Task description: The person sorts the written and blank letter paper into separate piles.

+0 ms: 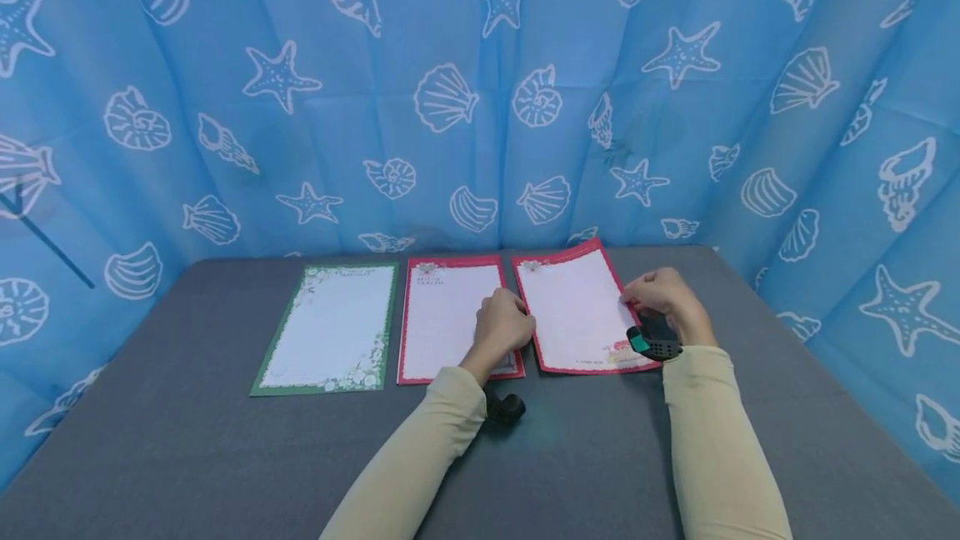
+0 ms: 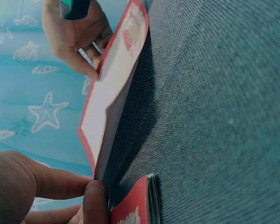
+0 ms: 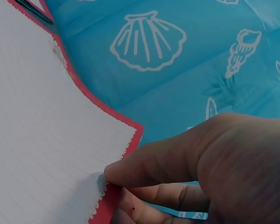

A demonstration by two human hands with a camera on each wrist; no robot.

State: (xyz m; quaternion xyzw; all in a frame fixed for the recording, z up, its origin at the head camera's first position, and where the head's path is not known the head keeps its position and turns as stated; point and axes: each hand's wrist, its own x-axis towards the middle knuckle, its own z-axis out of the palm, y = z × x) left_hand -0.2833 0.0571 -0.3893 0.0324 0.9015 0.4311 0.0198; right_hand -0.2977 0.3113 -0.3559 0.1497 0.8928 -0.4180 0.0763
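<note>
A red-bordered sheet of paper is held up by its two long sides, bowed and raised off the cloth in the left wrist view. My left hand pinches its left edge between thumb and finger. On the opposite edge my right hand pinches it, thumb on the white face and fingers behind. Below my left hand lies a stack of red-bordered sheets, partly covered by the hand. Its layered edge shows in the left wrist view.
A green-bordered sheet with floral corners lies flat at the left. Everything rests on a grey cloth-covered table. Behind the table's far edge hangs a blue curtain with white shells and starfish.
</note>
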